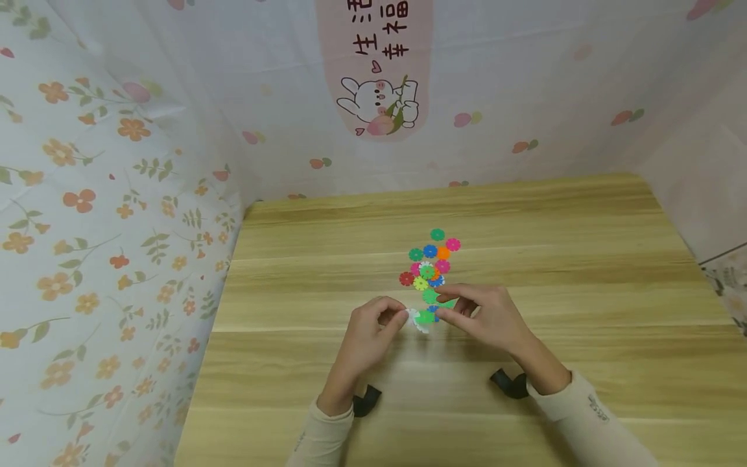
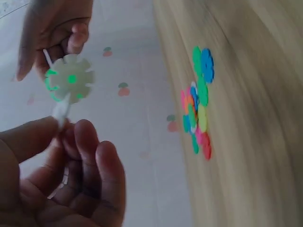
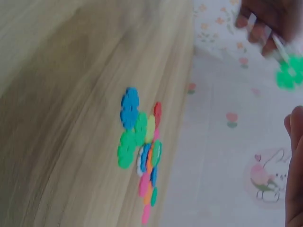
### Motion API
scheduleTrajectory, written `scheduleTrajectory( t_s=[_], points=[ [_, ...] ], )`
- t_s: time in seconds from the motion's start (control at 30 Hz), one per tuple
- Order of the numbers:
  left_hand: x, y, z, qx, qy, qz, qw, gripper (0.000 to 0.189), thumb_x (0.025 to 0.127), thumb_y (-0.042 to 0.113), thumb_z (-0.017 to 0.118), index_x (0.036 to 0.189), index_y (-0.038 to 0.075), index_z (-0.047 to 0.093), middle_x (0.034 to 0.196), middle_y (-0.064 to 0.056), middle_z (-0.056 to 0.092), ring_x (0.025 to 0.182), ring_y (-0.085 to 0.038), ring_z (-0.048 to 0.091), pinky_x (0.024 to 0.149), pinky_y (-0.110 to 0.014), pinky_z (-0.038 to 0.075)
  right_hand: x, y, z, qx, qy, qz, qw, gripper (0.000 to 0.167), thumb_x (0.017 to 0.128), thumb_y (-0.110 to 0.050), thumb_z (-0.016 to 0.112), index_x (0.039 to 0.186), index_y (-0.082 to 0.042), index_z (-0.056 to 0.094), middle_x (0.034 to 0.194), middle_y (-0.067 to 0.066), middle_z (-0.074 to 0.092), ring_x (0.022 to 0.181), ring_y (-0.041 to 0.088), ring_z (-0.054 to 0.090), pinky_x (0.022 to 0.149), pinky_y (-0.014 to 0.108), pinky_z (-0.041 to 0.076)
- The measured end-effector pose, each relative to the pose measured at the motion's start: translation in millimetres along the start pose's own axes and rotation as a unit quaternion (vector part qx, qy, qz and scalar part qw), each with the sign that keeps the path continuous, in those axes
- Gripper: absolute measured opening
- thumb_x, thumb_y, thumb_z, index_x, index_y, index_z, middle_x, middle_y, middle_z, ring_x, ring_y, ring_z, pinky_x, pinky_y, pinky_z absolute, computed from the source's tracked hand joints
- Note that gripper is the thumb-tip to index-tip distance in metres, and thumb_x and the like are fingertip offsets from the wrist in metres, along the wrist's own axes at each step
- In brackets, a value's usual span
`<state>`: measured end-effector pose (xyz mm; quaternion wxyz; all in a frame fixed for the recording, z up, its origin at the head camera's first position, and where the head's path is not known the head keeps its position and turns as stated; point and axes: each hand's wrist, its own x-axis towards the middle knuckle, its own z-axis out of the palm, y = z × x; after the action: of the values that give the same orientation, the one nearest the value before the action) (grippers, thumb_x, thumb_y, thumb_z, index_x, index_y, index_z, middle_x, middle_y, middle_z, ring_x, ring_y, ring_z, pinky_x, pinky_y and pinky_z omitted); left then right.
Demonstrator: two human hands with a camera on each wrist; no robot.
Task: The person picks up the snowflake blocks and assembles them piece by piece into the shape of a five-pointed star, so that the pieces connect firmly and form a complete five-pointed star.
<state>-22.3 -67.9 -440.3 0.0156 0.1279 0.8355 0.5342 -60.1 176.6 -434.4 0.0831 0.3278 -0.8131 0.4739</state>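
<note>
My left hand [image 1: 373,327] pinches a white notched disc [image 2: 61,111] edge-on between thumb and fingertips. It is joined to another white disc [image 2: 83,75] and a bright green disc [image 1: 425,317], all raised above the table. To the right, my right hand [image 1: 481,314] hovers beside the joined discs, thumb and forefinger apart, with no disc visibly gripped. In the right wrist view only a blurred edge of its fingers [image 3: 296,130] shows, below the green disc. Beyond the hands, a loose group of coloured notched discs lies on the table, including a red disc [image 1: 406,279] and a yellow disc [image 1: 421,283].
The wood-grain table [image 1: 280,285] runs back to a printed cloth [image 1: 496,97] with a rabbit picture. Flowered cloth [image 1: 117,194] hangs at the left. Black bands [image 1: 366,401] show at the wrists. Blue discs [image 3: 129,109] lie at the group's near end.
</note>
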Motion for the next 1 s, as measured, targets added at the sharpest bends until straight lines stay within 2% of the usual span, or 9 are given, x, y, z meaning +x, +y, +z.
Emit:
scheduleTrajectory(
  t_s=[0.13, 0.27, 0.4, 0.5, 0.67, 0.77, 0.87, 1.0],
  points=[
    [0.2, -8.3, 0.8, -0.036, -0.020, -0.079, 0.9961, 0.008, 0.096, 0.016, 0.069, 0.096, 0.010, 0.073, 0.081, 0.004, 0.068, 0.072, -0.013, 0.063, 0.067, -0.026, 0.054, -1.3, 9, -5, 0.003, 0.021, 0.035, 0.9991, 0.037, 0.077, -0.005, 0.085, 0.113, -0.008, 0.074, 0.093, -0.005, 0.074, 0.061, 0.002, 0.061, 0.056, 0.018, 0.052],
    [-0.8, -19.5, 6.1, -0.053, -0.052, -0.116, 0.9904, 0.006, 0.094, 0.012, 0.070, 0.100, 0.009, 0.071, 0.080, 0.001, 0.069, 0.070, -0.023, 0.066, 0.060, -0.025, 0.051, -5.1, 22, -2, 0.018, 0.027, 0.062, 0.9975, 0.043, 0.079, -0.002, 0.083, 0.120, -0.008, 0.071, 0.097, 0.000, 0.074, 0.063, 0.006, 0.063, 0.058, 0.020, 0.053],
    [-2.1, -29.8, 13.7, -0.051, -0.097, -0.127, 0.9858, 0.006, 0.094, 0.009, 0.070, 0.100, 0.009, 0.069, 0.078, -0.002, 0.070, 0.069, -0.029, 0.068, 0.058, -0.024, 0.050, -8.8, 30, 0, 0.048, 0.028, 0.108, 0.9926, 0.041, 0.083, 0.002, 0.079, 0.122, -0.005, 0.069, 0.098, 0.009, 0.074, 0.062, 0.013, 0.065, 0.056, 0.023, 0.053],
    [-3.4, -35.8, 19.3, -0.042, -0.124, -0.130, 0.9829, 0.005, 0.093, 0.008, 0.070, 0.099, 0.009, 0.069, 0.076, -0.002, 0.069, 0.067, -0.025, 0.068, 0.059, -0.024, 0.049, -6.5, 24, -2, 0.075, 0.019, 0.143, 0.9868, 0.036, 0.087, 0.003, 0.074, 0.122, -0.001, 0.068, 0.099, 0.013, 0.073, 0.062, 0.022, 0.067, 0.055, 0.027, 0.054],
    [-6.6, -42.8, 26.6, -0.024, -0.155, -0.152, 0.9758, 0.005, 0.093, 0.006, 0.070, 0.095, 0.010, 0.069, 0.073, 0.003, 0.068, 0.063, -0.017, 0.065, 0.057, -0.024, 0.048, -4.9, 20, -7, 0.127, 0.013, 0.181, 0.9752, 0.030, 0.092, 0.000, 0.070, 0.122, 0.003, 0.066, 0.101, 0.022, 0.070, 0.066, 0.037, 0.066, 0.057, 0.033, 0.057],
    [-7.4, -45.5, 29.1, -0.002, -0.158, -0.157, 0.9749, 0.007, 0.092, 0.005, 0.071, 0.093, 0.012, 0.069, 0.071, 0.004, 0.067, 0.059, -0.015, 0.063, 0.055, -0.023, 0.046, -7.1, 25, -7, 0.138, 0.014, 0.203, 0.9694, 0.031, 0.093, -0.001, 0.069, 0.123, 0.003, 0.065, 0.100, 0.022, 0.069, 0.067, 0.043, 0.063, 0.057, 0.033, 0.057],
    [-7.2, -45.7, 29.3, 0.035, -0.152, -0.147, 0.9769, 0.007, 0.091, 0.008, 0.073, 0.093, 0.014, 0.069, 0.069, 0.005, 0.066, 0.056, -0.011, 0.061, 0.055, -0.023, 0.045, -8.3, 30, -7, 0.140, 0.017, 0.213, 0.9669, 0.031, 0.093, 0.000, 0.069, 0.123, 0.004, 0.064, 0.097, 0.019, 0.068, 0.066, 0.043, 0.062, 0.054, 0.033, 0.055],
    [-7.5, -47.1, 27.2, 0.081, -0.138, -0.133, 0.9782, 0.004, 0.092, 0.016, 0.073, 0.095, 0.016, 0.070, 0.067, 0.006, 0.064, 0.054, -0.007, 0.057, 0.058, -0.024, 0.043, -14.2, 53, -2, 0.168, 0.026, 0.217, 0.9614, 0.033, 0.092, 0.003, 0.069, 0.125, 0.005, 0.063, 0.097, 0.020, 0.064, 0.064, 0.044, 0.059, 0.052, 0.037, 0.054]
  ],
)
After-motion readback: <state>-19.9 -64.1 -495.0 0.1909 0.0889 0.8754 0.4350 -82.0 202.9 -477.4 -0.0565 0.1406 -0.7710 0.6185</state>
